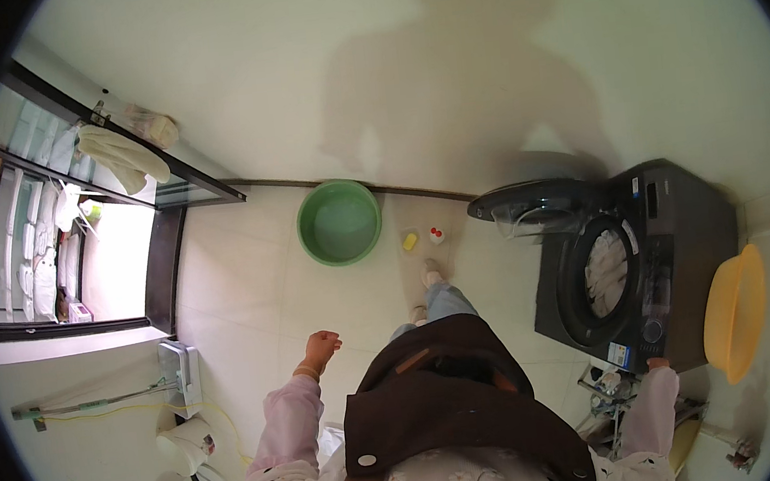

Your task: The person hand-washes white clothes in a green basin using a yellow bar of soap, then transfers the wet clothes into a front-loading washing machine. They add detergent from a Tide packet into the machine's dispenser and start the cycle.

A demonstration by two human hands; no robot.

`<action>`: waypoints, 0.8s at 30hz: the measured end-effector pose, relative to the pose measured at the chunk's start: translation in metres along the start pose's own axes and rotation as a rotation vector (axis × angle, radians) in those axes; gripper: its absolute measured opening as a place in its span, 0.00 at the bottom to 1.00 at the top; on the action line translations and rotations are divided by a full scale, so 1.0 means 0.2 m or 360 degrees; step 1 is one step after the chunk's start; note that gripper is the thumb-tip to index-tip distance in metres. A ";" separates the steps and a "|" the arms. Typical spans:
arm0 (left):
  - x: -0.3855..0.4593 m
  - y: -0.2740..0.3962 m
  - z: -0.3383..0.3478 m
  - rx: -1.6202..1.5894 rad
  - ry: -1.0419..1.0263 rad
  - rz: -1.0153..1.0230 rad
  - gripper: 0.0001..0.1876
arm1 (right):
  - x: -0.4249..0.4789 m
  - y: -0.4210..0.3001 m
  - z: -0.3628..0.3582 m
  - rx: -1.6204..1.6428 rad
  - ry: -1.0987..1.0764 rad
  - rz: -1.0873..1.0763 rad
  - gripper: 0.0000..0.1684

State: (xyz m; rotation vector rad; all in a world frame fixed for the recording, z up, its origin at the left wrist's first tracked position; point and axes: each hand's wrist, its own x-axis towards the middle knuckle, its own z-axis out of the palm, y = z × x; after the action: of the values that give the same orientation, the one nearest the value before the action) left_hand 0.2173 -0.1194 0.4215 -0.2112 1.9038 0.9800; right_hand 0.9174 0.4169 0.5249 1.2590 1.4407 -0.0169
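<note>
My left hand hangs above the floor tiles at the left of my body, fingers loosely curled and nothing visible in it. At the near corner of a dark front-loading washing machine is my right hand. Only a small part of that hand shows beyond the sleeve, so its grip and contact are unclear. The round washer door stands open. Pale laundry lies inside the drum. A green plastic basin rests on the floor ahead, by the wall, with its inside visible.
A yellow sponge or soap bar and a white container with red parts lie near my feet. A yellow basin adjoins the washer's top. A metal rack stands beside it. Left are a glass door with a towel and a mop.
</note>
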 end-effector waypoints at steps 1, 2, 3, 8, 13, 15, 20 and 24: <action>0.00 0.00 0.01 -0.0045 0.0000 0.0011 0.10 | 0.02 0.01 0.01 -0.0047 -0.0027 -0.0085 0.24; 0.00 -0.01 0.03 -0.0062 -0.0004 -0.0007 0.10 | 0.04 0.00 0.00 0.0079 -0.0008 -0.0011 0.24; 0.00 -0.03 0.04 -0.0074 -0.0005 -0.0038 0.10 | 0.03 0.00 -0.01 0.0270 0.0038 0.0102 0.24; -0.04 -0.16 0.04 -0.0004 -0.0053 -0.0167 0.09 | -0.12 -0.16 -0.14 0.1316 0.0464 0.0463 0.22; -0.08 -0.22 0.01 0.0306 -0.0251 0.0101 0.06 | -0.20 -0.36 -0.30 0.1328 0.0880 0.0101 0.20; -0.09 -0.20 0.02 0.0310 -0.0127 -0.0109 0.06 | -0.21 -0.43 -0.36 0.1515 0.1010 0.0004 0.16; -0.06 -0.02 0.13 0.0080 -0.0093 -0.0287 0.07 | -0.32 -0.47 -0.46 0.1703 0.1074 -0.0240 0.13; -0.04 0.19 0.38 0.0229 -0.0106 -0.0145 0.07 | -0.42 -0.38 -0.41 0.1799 0.1075 -0.0353 0.12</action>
State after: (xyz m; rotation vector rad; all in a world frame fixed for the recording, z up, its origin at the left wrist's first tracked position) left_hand 0.2528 -0.0420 0.4315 -0.1773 1.8782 0.7772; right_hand 0.7881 0.3812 0.5655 2.1145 2.2803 -0.6988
